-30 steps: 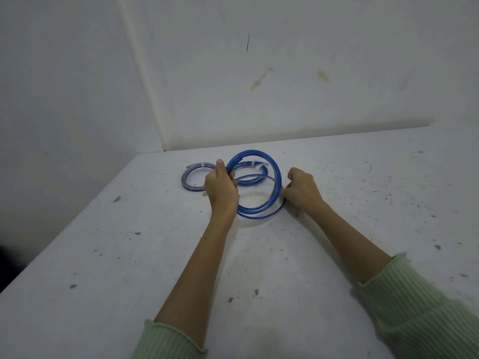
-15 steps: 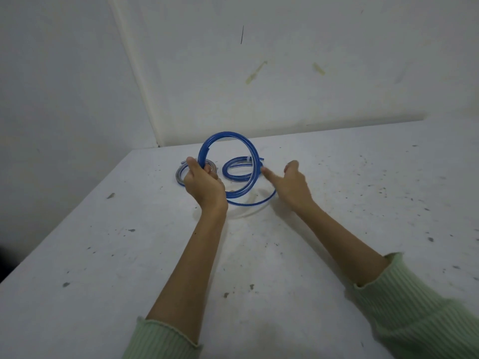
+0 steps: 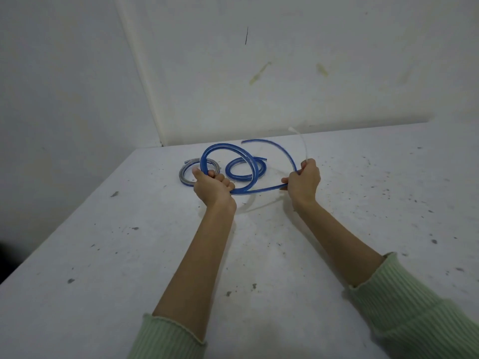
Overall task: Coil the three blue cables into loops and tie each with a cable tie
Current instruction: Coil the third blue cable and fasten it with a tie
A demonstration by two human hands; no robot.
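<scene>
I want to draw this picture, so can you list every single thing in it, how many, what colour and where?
Held cable: one, blue, lifted off the table, part looped, stretched between both hands.
Coiled cable: one, blue, lying flat on the table behind the held one.
Coiled cable with grey: one, grey and blue, flat on the table at far left, behind the left hand.
Cable tie: one, white, sticking up from the right hand.
Table: one, white, speckled, filling the lower view.
Walls: two, white, stained, behind.
Sleeves: two, light green, bottom.
Left hand: gripping the loop.
Right hand: gripping cable and tie.
</scene>
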